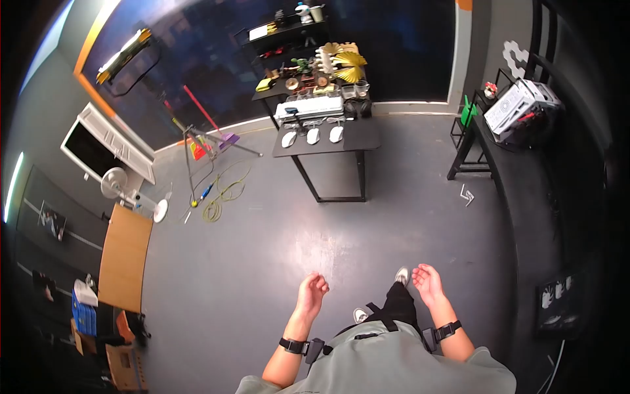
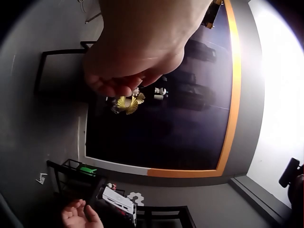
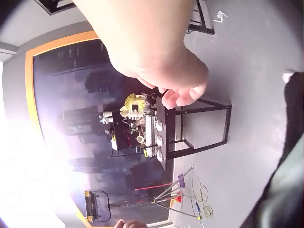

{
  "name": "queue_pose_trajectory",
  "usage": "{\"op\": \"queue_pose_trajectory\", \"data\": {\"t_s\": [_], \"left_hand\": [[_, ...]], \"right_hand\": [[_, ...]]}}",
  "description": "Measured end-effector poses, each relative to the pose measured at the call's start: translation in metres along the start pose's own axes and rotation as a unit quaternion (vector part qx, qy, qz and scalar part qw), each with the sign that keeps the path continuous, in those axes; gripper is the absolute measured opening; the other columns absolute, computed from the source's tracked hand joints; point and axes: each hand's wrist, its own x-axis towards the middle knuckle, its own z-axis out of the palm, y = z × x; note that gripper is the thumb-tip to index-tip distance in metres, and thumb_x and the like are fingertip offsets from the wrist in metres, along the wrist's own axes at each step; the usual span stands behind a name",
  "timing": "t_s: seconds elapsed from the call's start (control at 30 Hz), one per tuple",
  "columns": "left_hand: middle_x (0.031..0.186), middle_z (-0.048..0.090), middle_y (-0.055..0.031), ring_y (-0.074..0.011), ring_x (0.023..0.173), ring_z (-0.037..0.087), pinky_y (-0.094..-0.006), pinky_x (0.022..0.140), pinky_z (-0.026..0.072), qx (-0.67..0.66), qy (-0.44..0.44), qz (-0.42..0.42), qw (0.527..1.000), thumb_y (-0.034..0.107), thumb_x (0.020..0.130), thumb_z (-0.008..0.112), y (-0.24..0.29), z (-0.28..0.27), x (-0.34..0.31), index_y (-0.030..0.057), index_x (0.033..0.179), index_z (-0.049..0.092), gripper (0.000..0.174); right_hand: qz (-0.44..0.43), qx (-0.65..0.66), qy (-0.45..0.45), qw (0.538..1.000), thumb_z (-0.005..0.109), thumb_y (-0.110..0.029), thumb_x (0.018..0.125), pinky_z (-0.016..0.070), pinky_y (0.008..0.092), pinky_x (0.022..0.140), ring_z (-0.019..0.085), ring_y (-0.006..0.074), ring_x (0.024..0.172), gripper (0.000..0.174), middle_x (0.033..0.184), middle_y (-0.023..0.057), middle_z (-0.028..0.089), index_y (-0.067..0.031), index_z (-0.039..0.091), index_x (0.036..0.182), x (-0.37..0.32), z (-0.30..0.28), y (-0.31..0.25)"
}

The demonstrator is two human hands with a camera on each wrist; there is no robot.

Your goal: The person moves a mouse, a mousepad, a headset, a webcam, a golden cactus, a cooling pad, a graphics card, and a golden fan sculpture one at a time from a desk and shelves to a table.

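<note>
In the head view my left hand (image 1: 311,295) is held out over the grey floor, its fingers loosely bent around nothing. My right hand (image 1: 428,285) hangs in the air to the right, palm up and fingers relaxed, with nothing in it. Ahead of both hands stands a black table (image 1: 367,138), well out of reach. On its front part lie a few white computer mice (image 1: 313,136) in a row, with a white keyboard box (image 1: 308,108) behind them. Gold paper fans (image 1: 350,67) stand at its back, also seen in the right wrist view.
A tripod (image 1: 190,164) and a coiled green cable (image 1: 213,209) occupy the floor at left. Nearby are a white fan (image 1: 115,182) and a brown board-topped table (image 1: 125,256). At right, a long black bench (image 1: 518,217) bears a white computer case (image 1: 518,111).
</note>
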Motion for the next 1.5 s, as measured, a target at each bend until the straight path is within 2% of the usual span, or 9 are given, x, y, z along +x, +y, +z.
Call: {"op": "queue_pose_trajectory", "data": {"t_s": [0.2, 0.33, 0.43, 0.6, 0.77, 1.13, 1.33, 1.43, 1.5], "left_hand": [[0.061, 0.038, 0.0014, -0.0141, 0.061, 0.041, -0.0281, 0.062, 0.0353, -0.042, 0.061, -0.099, 0.992, 0.021, 0.087, 0.050, 0.004, 0.005, 0.061, 0.0155, 0.069, 0.040, 0.021], [0.060, 0.039, 0.0019, -0.0138, 0.059, 0.041, -0.0288, 0.059, 0.0364, -0.075, 0.094, -0.085, 0.989, 0.020, 0.087, 0.050, 0.006, 0.030, 0.116, 0.0157, 0.069, 0.043, 0.020], [0.060, 0.040, 0.0018, -0.0139, 0.059, 0.043, -0.0288, 0.058, 0.0379, -0.088, 0.115, -0.082, 0.986, 0.020, 0.087, 0.050, 0.008, 0.067, 0.158, 0.0158, 0.068, 0.043, 0.020], [0.062, 0.049, 0.0000, -0.0159, 0.061, 0.049, -0.0290, 0.060, 0.0427, -0.077, 0.111, -0.112, 0.985, 0.020, 0.087, 0.051, 0.006, 0.132, 0.247, 0.0147, 0.067, 0.048, 0.021], [0.065, 0.053, 0.0000, -0.0154, 0.063, 0.052, -0.0288, 0.063, 0.0455, -0.055, 0.044, -0.105, 0.992, 0.022, 0.088, 0.052, 0.004, 0.188, 0.320, 0.0148, 0.069, 0.049, 0.021], [0.065, 0.055, 0.0003, -0.0144, 0.064, 0.053, -0.0280, 0.062, 0.0457, -0.052, 0.048, -0.137, 0.988, 0.024, 0.089, 0.051, 0.009, 0.249, 0.464, 0.0155, 0.070, 0.049, 0.021], [0.066, 0.055, 0.0009, -0.0132, 0.063, 0.054, -0.0268, 0.061, 0.0453, -0.111, 0.033, -0.133, 0.984, 0.025, 0.090, 0.051, 0.044, 0.271, 0.556, 0.0158, 0.070, 0.050, 0.022], [0.067, 0.054, 0.0018, -0.0119, 0.063, 0.054, -0.0253, 0.062, 0.0440, -0.032, 0.039, -0.120, 0.991, 0.026, 0.091, 0.051, 0.076, 0.292, 0.615, 0.0164, 0.068, 0.045, 0.025], [0.068, 0.054, 0.0018, -0.0117, 0.064, 0.054, -0.0249, 0.062, 0.0436, -0.035, 0.041, -0.062, 0.997, 0.026, 0.090, 0.053, 0.103, 0.299, 0.635, 0.0162, 0.068, 0.045, 0.026]], "right_hand": [[-0.006, 0.004, 0.021, 1.000, 0.055, -0.023, 0.082, 0.0451, 0.0296, 0.070, 0.057, 0.0181, 0.076, 0.018, 0.084, 0.0068, 0.060, -0.0084, 0.054, 0.094, 0.071, 0.017, -0.045], [0.046, 0.026, 0.048, 0.997, 0.055, -0.021, 0.082, 0.0451, 0.0297, 0.070, 0.057, 0.0180, 0.076, 0.017, 0.084, 0.0073, 0.061, -0.0077, 0.054, 0.093, 0.138, 0.020, -0.085], [0.026, 0.005, 0.019, 0.999, 0.055, -0.021, 0.083, 0.0458, 0.0303, 0.069, 0.058, 0.0182, 0.076, 0.019, 0.085, 0.0082, 0.061, -0.0068, 0.053, 0.096, 0.187, 0.036, -0.128], [-0.030, -0.047, -0.029, 0.998, 0.051, -0.017, 0.086, 0.0459, 0.0285, 0.070, 0.058, 0.0170, 0.078, 0.015, 0.087, 0.0079, 0.060, -0.0063, 0.052, 0.097, 0.243, 0.073, -0.219], [-0.052, -0.067, -0.022, 0.996, 0.051, -0.017, 0.087, 0.0458, 0.0270, 0.069, 0.057, 0.0157, 0.078, 0.015, 0.086, 0.0075, 0.060, -0.0065, 0.053, 0.097, 0.282, 0.079, -0.277], [-0.008, -0.017, 0.062, 0.998, 0.055, -0.018, 0.083, 0.0449, 0.0286, 0.069, 0.056, 0.0174, 0.078, 0.015, 0.085, 0.0058, 0.060, -0.0089, 0.054, 0.095, 0.386, 0.066, -0.346], [0.002, 0.008, 0.041, 0.999, 0.057, -0.017, 0.082, 0.0450, 0.0278, 0.069, 0.056, 0.0171, 0.078, 0.016, 0.087, 0.0055, 0.059, -0.0094, 0.054, 0.095, 0.467, 0.132, -0.410], [-0.031, -0.024, 0.005, 0.999, 0.055, -0.019, 0.083, 0.0450, 0.0281, 0.070, 0.056, 0.0171, 0.080, 0.018, 0.086, 0.0057, 0.059, -0.0086, 0.053, 0.097, 0.521, 0.178, -0.440], [-0.004, -0.009, -0.022, 1.000, 0.056, -0.019, 0.083, 0.0453, 0.0280, 0.071, 0.056, 0.0169, 0.080, 0.017, 0.086, 0.0052, 0.059, -0.0091, 0.053, 0.097, 0.553, 0.201, -0.447]]}}
